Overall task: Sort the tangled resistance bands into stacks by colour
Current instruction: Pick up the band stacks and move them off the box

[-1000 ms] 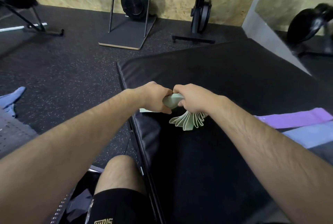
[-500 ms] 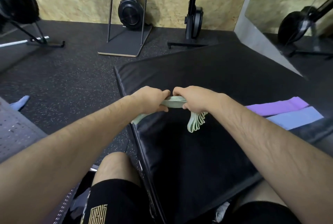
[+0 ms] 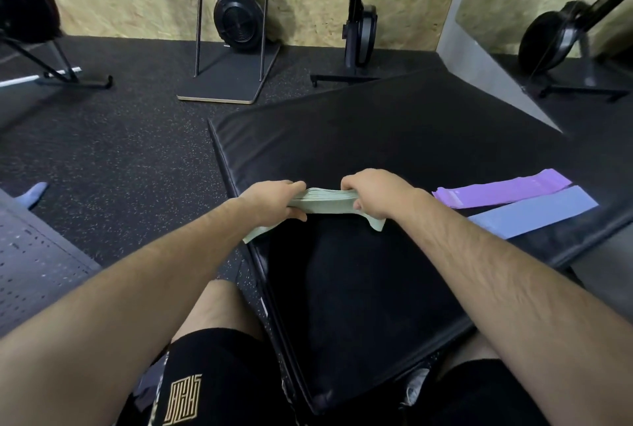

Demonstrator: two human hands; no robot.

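Observation:
A bundle of pale green resistance bands (image 3: 325, 202) is held flat between both hands above the left part of the black mat (image 3: 394, 138). My left hand (image 3: 274, 201) grips its left end, and green ends stick out below that wrist. My right hand (image 3: 376, 194) grips the right end, with short green ends poking out under it. On the mat's right side lie a purple band (image 3: 503, 191) and, just nearer to me, a blue band (image 3: 534, 211), side by side and flat.
Black rubber gym floor (image 3: 120, 158) surrounds the mat. Exercise machines (image 3: 236, 21) stand along the wooden wall, with another (image 3: 359, 28) to the right. A perforated grey surface (image 3: 30, 261) and a blue cloth (image 3: 32, 192) are at left. My knees flank the mat's near edge.
The green bundle went from a fanned, drooping bunch under my right hand to a flattened stack stretched level between both hands, which moved slightly apart. The view shifted, showing more of the purple and blue bands.

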